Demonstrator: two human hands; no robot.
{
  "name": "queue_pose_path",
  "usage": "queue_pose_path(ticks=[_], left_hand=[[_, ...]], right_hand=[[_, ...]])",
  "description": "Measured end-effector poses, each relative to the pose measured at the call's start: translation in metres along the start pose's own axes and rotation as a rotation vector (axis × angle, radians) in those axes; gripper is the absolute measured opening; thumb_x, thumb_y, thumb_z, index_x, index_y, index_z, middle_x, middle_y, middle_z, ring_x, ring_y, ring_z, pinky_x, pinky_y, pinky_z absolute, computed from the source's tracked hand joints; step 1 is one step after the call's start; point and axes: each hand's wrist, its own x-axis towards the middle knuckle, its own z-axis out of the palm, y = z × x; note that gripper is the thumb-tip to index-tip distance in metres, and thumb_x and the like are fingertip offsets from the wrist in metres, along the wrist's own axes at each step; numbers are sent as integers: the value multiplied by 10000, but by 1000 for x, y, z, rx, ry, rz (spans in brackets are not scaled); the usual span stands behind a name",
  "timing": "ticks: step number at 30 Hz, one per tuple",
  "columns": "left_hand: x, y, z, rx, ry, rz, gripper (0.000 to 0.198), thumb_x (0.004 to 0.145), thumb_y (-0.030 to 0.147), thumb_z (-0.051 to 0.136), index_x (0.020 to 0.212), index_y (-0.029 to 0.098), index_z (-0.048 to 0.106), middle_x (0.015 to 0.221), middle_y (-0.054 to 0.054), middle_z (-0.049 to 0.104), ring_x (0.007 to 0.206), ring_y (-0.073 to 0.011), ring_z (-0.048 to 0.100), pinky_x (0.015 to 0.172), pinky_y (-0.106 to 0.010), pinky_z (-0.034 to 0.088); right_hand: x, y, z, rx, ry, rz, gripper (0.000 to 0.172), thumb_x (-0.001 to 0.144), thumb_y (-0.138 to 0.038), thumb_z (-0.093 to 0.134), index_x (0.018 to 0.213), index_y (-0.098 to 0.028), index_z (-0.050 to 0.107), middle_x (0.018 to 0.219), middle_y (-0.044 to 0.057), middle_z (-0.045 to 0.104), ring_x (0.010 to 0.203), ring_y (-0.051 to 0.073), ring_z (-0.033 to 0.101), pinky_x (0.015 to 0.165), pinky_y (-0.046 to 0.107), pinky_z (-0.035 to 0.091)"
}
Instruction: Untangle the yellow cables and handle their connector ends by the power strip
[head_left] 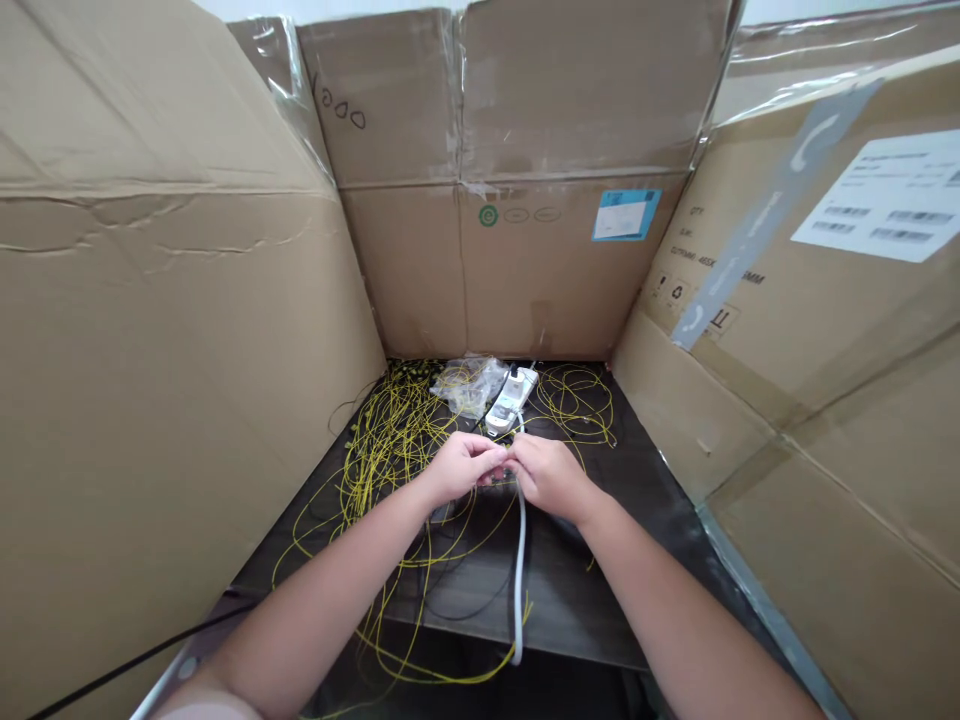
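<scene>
My left hand (466, 464) and my right hand (546, 473) meet over the middle of a dark table (645, 480), fingers pinched together on something small that I cannot make out, between them. Thin yellow wires (390, 440) lie in loose tangles under and around both hands. A thick white cable (520, 560) runs from beneath my hands down over the table's front edge. Just beyond my fingers lies a white power strip (511, 398) with a plug in it.
A clear plastic bag (469, 385) with yellow wires inside sits left of the power strip. Tall cardboard walls (172, 330) close in the table on the left, back and right. A black cable (112, 670) crosses the lower left corner.
</scene>
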Motion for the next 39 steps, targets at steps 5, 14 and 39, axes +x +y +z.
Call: queue_pose_path(ticks=[5,14,39], left_hand=[[0,19,-10,150,116,14,275,731,367,589,663,107,647,556,-31,598,476,-89,508,473,-199,427],[-8,53,-49,325,404,158,259,744,353,554,645,131,643,582,-26,611,484,-95,523,487,-198,438],[-19,51,14,348,182,138,243,781,312,520,702,134,665,565,-16,584,482,-94,491,462,-195,388]], right_hand=[[0,8,-8,61,111,91,236,869,-256,360,744,-167,539,748,56,556,696,134,499,650,240,354],[6,47,-14,952,787,756,147,791,-315,419,717,-191,444,644,-1,504,592,120,535,614,287,491],[1,0,-23,1126,-215,318,334,772,-410,538,576,-139,548,433,-65,339,407,45,285,402,186,239]])
